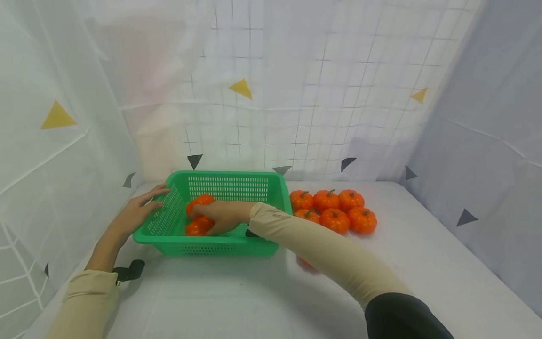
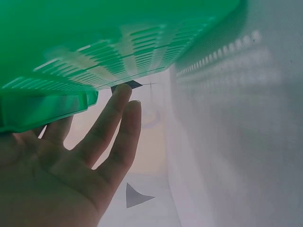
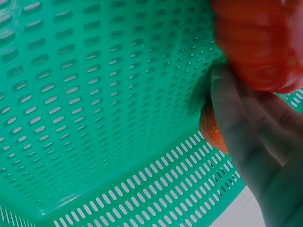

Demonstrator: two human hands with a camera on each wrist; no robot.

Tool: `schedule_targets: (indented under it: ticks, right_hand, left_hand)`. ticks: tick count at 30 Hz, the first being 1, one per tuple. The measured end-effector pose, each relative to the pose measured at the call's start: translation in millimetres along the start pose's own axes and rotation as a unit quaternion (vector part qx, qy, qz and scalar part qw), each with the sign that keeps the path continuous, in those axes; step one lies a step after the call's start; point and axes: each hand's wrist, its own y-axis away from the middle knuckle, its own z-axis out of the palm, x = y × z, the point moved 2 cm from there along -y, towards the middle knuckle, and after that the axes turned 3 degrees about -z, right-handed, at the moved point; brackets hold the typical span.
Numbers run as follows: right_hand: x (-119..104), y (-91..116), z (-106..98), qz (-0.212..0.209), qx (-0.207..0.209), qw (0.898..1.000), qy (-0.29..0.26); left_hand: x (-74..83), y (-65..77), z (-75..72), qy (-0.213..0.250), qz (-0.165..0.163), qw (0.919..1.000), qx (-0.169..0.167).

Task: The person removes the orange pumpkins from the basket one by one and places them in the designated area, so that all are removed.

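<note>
A green slotted plastic basket (image 1: 230, 247) sits on the white table with two small orange ribbed pumpkins inside. My right hand (image 1: 220, 216) reaches into it and grips the nearer pumpkin (image 1: 198, 228), its fingers curled over the top. Just behind those fingers lies the farther pumpkin (image 1: 202, 199). In the right wrist view, a glossy pumpkin (image 3: 260, 45) is against the fingers, and part of another pumpkin (image 3: 210, 125) shows behind them. At the basket's left rim rests my left hand (image 1: 137, 212); in the left wrist view its fingers (image 2: 125, 137) extend loosely below the basket's side.
Several more pumpkins (image 1: 334, 220) stand grouped on the table right of the basket. One pumpkin (image 1: 306, 264) is mostly hidden under my right forearm. White sheeting (image 1: 296, 94) encloses the back and both sides.
</note>
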Motion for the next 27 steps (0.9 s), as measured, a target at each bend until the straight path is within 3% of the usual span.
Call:
schedule_targets:
  ticks: [6,15,27]
  right_hand:
    - [2,1,-1,0.025,0.001,0.998,-0.055]
    - [8,5,-1,0.056,-0.005,0.996,-0.064]
    - [18,17,-5,0.062,-0.077,0.992,-0.082]
  left_hand:
    - [0.4,-0.2,-0.2,0.003,0.002,1.0000,0.000]
    - [-1.2,0.8,1.0,0.007,0.008,0.9999,-0.003]
    - [-9.1,-2.9,1.6,0.005,0.006,1.0000,-0.001]
